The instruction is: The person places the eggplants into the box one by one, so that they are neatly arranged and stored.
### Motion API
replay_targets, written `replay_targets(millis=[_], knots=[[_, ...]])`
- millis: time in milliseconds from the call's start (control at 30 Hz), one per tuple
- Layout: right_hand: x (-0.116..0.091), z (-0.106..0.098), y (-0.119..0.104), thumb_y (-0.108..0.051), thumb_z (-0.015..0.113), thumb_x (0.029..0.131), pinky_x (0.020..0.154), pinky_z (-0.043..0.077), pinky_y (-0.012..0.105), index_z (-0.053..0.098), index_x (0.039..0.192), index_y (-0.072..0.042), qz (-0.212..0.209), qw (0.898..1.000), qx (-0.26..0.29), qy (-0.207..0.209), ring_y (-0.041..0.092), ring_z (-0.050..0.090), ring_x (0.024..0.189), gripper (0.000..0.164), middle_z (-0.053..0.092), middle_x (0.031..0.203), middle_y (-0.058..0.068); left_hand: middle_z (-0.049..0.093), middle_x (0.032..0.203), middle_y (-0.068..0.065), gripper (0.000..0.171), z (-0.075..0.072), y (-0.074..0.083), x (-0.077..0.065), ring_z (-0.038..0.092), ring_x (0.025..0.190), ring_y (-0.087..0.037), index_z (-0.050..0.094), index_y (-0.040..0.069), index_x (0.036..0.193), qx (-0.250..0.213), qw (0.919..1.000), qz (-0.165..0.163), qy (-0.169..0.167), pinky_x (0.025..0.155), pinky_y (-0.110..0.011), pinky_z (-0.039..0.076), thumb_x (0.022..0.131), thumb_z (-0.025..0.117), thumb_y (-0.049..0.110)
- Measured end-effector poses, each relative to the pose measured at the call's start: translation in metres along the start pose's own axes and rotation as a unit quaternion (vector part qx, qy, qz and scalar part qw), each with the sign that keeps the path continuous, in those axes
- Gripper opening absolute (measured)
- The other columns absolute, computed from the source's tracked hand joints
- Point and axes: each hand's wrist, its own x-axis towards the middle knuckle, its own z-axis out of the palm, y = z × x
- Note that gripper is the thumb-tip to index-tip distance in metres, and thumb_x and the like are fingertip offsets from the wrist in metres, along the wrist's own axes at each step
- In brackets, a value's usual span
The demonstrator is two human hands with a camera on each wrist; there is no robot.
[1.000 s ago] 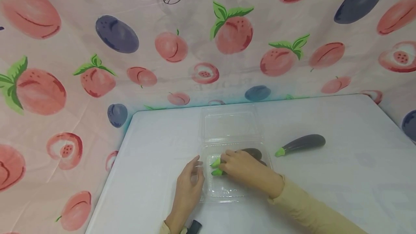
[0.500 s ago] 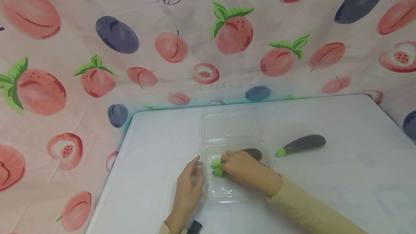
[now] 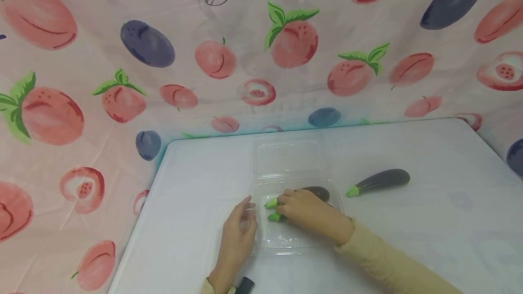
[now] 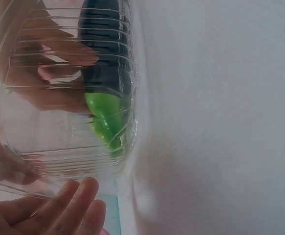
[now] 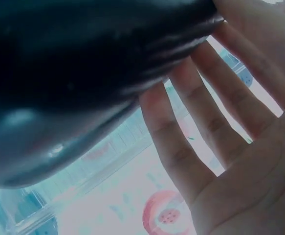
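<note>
A clear plastic clamshell box (image 3: pixel 302 239) lies with its lid folded back. Two dark eggplants with green caps are in its tray: the rear eggplant (image 3: pixel 318 193) and the front eggplant (image 3: pixel 276 217), largely covered by my right hand (image 3: pixel 308 210). That hand reaches in from the right and holds the front eggplant between thumb and fingers; in the right wrist view the fingertips press a glossy dark eggplant (image 5: pixel 74 73). My left hand (image 3: pixel 239 232) stands at the tray's left side with relaxed fingers (image 4: pixel 83 196) against the plastic wall, as the left wrist view shows.
Right of the box a third eggplant (image 3: pixel 380 181) lies on the white table (image 3: pixel 429 239). The open lid (image 3: pixel 290 155) reaches toward the table's back edge. Fruit-patterned cloth (image 3: pixel 245 22) hangs behind and at the sides.
The front eggplant's green cap has shifted slightly to the right with my right hand. My left hand and the box have stayed in place.
</note>
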Motion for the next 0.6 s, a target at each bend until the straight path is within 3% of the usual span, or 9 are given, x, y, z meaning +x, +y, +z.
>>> replay_targets(millis=[600], knots=[[-0.0036,-0.0048,0.0015,-0.021,0.08,0.081,0.065,0.053,0.02,0.076,0.1,-0.022,-0.001,1.0,-0.01,0.012,0.009,0.06,0.079,0.019,0.069,0.093,-0.008,0.068,0.118,-0.001,0.04,0.001,-0.001,0.0001,0.067,0.104,-0.017,0.054,0.011,0.138,0.005,1.0,0.002,0.004,0.093,-0.041,0.057,0.099,0.057,0.01]])
